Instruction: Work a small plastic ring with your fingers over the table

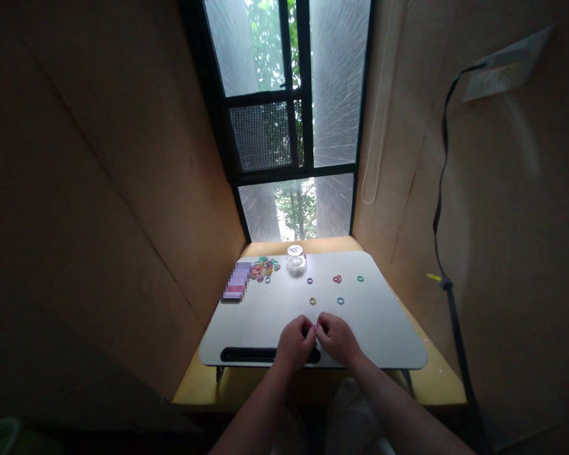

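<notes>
My left hand (296, 344) and my right hand (336, 339) meet over the near middle of a small white lap table (389, 328). Both have fingers curled and pinched together around a tiny pink thing between the fingertips, too small to name. Loose small coloured rings lie beyond the hands: a yellow ring (312, 301), a blue ring (340, 301), a purple ring (310, 280), a red pair (337, 279) and a green ring (360, 278). A heap of coloured rings (264, 268) sits at the table's far left.
A small clear round container (296, 264) with its lid (294, 250) behind it stands at the table's far edge. A purple blurred card (236, 282) lies at the left. Brown walls close in on both sides, a window is ahead, and a black cable (443, 189) hangs at the right.
</notes>
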A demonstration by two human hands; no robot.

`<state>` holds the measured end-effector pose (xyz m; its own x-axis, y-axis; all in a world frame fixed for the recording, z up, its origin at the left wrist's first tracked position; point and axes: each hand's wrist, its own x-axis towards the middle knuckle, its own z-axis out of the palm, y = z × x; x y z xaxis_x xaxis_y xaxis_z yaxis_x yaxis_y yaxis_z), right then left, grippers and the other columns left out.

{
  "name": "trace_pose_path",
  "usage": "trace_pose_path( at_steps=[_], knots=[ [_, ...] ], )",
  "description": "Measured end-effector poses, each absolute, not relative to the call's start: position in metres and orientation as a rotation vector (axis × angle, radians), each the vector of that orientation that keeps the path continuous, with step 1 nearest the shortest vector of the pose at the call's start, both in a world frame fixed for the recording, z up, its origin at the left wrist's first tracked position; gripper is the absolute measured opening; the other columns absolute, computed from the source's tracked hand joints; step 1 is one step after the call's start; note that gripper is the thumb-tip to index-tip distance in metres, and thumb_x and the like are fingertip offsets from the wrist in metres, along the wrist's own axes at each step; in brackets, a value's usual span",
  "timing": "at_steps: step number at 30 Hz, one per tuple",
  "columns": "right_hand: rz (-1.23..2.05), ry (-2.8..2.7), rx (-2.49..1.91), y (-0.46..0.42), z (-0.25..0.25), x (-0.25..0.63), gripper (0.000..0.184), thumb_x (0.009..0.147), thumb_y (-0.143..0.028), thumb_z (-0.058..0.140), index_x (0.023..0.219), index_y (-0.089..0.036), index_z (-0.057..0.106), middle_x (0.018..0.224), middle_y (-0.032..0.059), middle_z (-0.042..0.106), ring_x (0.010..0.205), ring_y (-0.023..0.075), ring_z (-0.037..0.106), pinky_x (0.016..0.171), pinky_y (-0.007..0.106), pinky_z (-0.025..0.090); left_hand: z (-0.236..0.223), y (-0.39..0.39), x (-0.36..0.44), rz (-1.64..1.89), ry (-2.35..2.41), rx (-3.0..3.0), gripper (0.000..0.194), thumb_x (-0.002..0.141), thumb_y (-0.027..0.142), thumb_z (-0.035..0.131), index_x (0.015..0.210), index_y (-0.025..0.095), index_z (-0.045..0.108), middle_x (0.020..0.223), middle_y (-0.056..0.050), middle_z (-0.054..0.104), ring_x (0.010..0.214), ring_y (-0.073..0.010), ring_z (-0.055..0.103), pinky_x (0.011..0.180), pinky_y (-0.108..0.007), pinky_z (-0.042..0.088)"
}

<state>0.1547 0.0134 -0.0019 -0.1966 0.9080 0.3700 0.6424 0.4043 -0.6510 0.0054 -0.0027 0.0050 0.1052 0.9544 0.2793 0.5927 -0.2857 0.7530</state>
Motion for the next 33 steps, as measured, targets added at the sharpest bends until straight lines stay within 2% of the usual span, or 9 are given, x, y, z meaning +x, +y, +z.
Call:
trace_pose_path(
  at_steps=[33],
  knots=[
    [0.453,-1.922,-1.318,0.0141,-0.0038,0.1532,0.017,0.08,-0.021,0.047,0.064,-0.02,0.045,0.06,-0.0025,0.05,0.058,0.012,0.045,0.056,0.024,0.027,0.002,-0.0033,0.0051,1.022,1.521,1.955,0.018,0.086,0.031,0.05,0.073,0.019,0.055,0.068,0.001,0.058,0.064,-0.0124,0.05,0.061,-0.024,0.033]
  ],
)
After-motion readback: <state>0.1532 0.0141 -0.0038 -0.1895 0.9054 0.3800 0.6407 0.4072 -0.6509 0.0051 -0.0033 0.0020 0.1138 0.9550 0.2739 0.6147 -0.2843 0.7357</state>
